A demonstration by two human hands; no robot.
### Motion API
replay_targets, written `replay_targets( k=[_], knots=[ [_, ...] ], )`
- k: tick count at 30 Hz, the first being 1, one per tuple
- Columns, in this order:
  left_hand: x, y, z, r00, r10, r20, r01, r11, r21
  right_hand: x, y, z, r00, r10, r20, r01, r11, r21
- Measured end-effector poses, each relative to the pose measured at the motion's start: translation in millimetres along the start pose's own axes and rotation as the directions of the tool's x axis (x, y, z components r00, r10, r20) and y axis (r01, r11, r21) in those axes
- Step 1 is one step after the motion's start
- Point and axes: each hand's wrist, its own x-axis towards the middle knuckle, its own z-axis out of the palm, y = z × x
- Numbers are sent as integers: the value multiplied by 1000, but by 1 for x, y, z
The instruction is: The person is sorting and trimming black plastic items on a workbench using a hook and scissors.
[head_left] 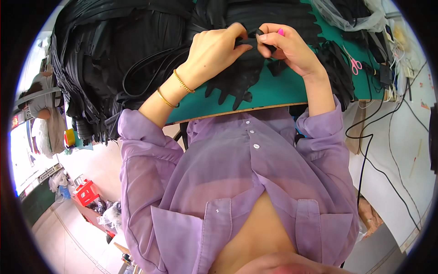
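Note:
Over the near part of a green tabletop (283, 91), both hands meet at a black strip (251, 42). My left hand (211, 54), with two gold bracelets on its wrist, pinches one part between thumb and forefinger. Close beside it, my right hand (296, 51) is closed on the same black material with bent fingers. A small bright pink piece (281, 32) shows by the right fingers; what it belongs to is hidden. Below the hands lies a flat black piece with finger-like ends (235, 86), reaching toward the table edge.
Long black strips (105, 50) are heaped at the left and hang over the edge. More black strips (337, 68) lie at the right, near pink-handled scissors (355, 66). Clear plastic (353, 16) is at the back right. Black cables (365, 137) hang down the right side.

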Motion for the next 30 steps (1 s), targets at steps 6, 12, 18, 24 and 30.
replay_targets(
  k=[6, 12, 18, 24, 30],
  knots=[
    [0, 8, -5, 990, 40, -134, -37, 999, 22, -5, -12, 7, 985, -20, 173, -5, 989, 146],
    [-7, 19, -23, 980, 114, -160, -128, 988, -83, -3, -8, 8, 955, -173, -242, 155, 984, -92],
    [-13, 21, -51, 918, -224, -326, 5, 830, -557, -3, -12, 24, 713, -608, -349, 316, 723, -614],
    [-8, 20, -62, 947, -248, -206, 116, 858, -500, -2, -33, 17, 864, -493, -97, 462, 855, -235],
    [-10, 35, -51, 967, -197, -164, 107, 891, -441, -2, -39, 31, 956, -253, -147, 259, 966, 21]
  ],
)
